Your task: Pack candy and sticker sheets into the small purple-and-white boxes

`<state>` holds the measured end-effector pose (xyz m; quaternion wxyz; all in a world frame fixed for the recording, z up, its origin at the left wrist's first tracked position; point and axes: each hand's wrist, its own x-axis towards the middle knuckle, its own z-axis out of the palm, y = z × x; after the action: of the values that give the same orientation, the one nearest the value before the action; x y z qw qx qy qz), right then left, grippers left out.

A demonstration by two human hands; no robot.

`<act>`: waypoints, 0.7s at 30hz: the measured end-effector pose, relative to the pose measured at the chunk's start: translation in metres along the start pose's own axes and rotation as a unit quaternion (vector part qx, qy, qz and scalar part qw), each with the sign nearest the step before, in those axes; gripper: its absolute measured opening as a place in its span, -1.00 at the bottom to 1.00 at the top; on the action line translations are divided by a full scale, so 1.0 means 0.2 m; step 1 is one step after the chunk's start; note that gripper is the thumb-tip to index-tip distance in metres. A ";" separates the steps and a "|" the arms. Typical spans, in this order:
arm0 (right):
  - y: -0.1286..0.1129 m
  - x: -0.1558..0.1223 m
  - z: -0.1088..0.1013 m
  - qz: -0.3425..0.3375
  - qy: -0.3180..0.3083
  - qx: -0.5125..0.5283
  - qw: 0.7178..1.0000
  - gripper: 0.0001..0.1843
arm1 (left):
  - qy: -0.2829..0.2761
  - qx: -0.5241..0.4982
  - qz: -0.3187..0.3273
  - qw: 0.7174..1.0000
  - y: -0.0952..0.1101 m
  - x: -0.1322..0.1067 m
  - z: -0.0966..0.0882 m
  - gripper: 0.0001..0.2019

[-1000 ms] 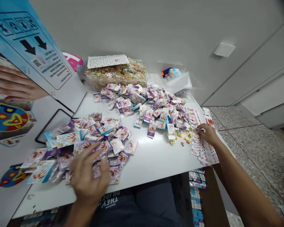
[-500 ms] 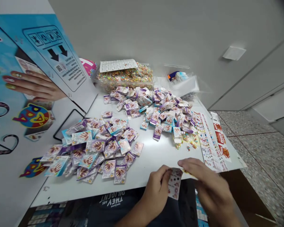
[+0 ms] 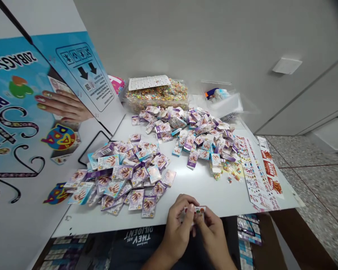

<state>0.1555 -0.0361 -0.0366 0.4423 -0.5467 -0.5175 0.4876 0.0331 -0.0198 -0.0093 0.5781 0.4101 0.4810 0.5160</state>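
Head view: I pinch a small white paper sheet with bright little pictures point(image 3: 199, 211) between the thumbs and fingers of my left hand point(image 3: 177, 221) and right hand point(image 3: 214, 229), by the near edge of the shiny white table point(image 3: 191, 183), probably to keep it steady. Small purple-and-blue card boxes point(image 3: 137, 198) lie heaped left, likely for easy reach. Half a second ago, the paper hung down from my left hand; now both hands meet on it.

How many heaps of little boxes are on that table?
2: the left heap, nearer the person, and the far heap, which reaches along the front of the clear tub. Whatever lies under their top layers is hidden.
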 end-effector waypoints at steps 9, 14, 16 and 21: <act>-0.01 0.01 -0.11 -0.033 -0.029 0.042 0.998 -0.66 | -0.063 0.278 0.122 0.951 -0.04 0.03 -0.02 -0.77; -0.01 0.03 -0.20 -0.115 -0.022 -0.093 0.989 -0.84 | -0.156 0.305 0.087 0.935 -0.02 0.04 -0.02 -0.77; -0.02 0.03 -0.22 -0.099 -0.011 -0.090 0.991 -0.81 | -0.186 0.246 0.048 0.950 0.00 0.05 -0.02 -0.87; -0.01 0.05 -0.28 -0.078 0.042 -0.054 0.995 -0.76 | -0.146 0.205 -0.009 0.968 0.03 0.14 0.01 -0.69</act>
<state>0.2095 -0.0243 -0.0272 0.4705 -0.5477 -0.5650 0.3992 0.0342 0.0088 -0.0072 0.5499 0.5867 0.4907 0.3357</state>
